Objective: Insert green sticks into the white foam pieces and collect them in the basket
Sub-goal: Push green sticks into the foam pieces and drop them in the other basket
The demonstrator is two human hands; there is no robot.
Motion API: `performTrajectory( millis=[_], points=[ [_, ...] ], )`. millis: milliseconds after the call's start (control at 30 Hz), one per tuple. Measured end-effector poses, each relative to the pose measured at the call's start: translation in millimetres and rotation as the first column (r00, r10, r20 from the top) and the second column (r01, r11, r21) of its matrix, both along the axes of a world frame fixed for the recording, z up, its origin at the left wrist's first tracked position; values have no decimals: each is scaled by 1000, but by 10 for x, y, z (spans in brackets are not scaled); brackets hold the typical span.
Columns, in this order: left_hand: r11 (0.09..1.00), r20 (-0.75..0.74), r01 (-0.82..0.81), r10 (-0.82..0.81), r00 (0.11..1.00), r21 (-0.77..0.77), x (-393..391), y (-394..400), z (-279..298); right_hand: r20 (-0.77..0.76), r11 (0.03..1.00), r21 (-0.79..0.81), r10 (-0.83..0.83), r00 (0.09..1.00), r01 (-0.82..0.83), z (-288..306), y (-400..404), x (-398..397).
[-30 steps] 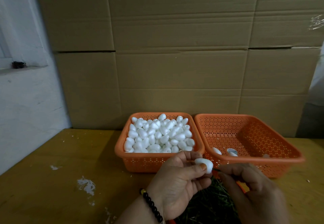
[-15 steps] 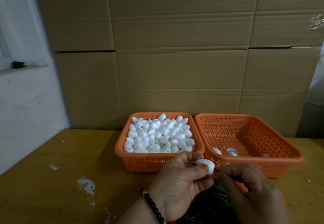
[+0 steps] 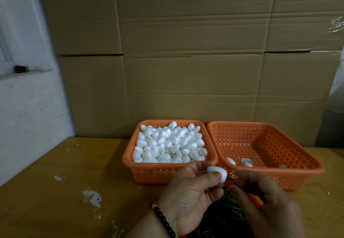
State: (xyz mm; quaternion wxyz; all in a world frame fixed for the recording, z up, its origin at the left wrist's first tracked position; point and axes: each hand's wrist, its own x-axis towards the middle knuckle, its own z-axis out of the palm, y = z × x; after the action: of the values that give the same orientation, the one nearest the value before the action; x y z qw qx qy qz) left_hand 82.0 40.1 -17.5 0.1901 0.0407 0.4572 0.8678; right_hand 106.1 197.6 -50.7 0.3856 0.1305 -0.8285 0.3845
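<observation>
A white foam piece (image 3: 218, 172) was pinched between the thumb and fingers of the left hand (image 3: 191, 196), just in front of the near rim of the full basket (image 3: 149, 174). The grip of the right hand (image 3: 268, 200) was curled narrow at the piece's lower end; a stick there could not be made out clearly, though a sliver of green showed beside an orange object (image 3: 253, 198) under the fingers. A dark heap of green sticks (image 3: 223, 217) lay on the table below both hands. A black bead bracelet (image 3: 163, 221) was worn on the left wrist.

The full basket was heaped with loose foam pieces (image 3: 169, 142). Touching its right side stood a second orange basket (image 3: 301, 174), in which a few white pieces (image 3: 230, 160) lay near the front wall.

Both baskets were carried on a yellowish wooden table (image 3: 65, 172), scuffed and marked with white flecks left of the full basket. Behind the baskets a wall of stacked cardboard boxes (image 3: 186, 70) was seen. Left of the boxes a white painted wall (image 3: 28, 107) with a ledge was visible, and a small dark object (image 3: 20, 68) rested on that ledge.
</observation>
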Motion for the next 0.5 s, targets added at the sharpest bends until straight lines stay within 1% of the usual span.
performTrajectory(
  millis=[167,367,500],
  points=[
    [1000,-8,6,-5,1000,31,-17,-40,24,10,1000,-20,15,1000,-15,-10,-5,-8],
    [983,51,36,-46,998,178,-24,-59,69,-17,999,-15,37,999,-37,-13,-15,-13],
    [971,87,67,-89,992,231,-26,-78,69,5,999,0,40,999,-40,-27,0,-17]
  ],
)
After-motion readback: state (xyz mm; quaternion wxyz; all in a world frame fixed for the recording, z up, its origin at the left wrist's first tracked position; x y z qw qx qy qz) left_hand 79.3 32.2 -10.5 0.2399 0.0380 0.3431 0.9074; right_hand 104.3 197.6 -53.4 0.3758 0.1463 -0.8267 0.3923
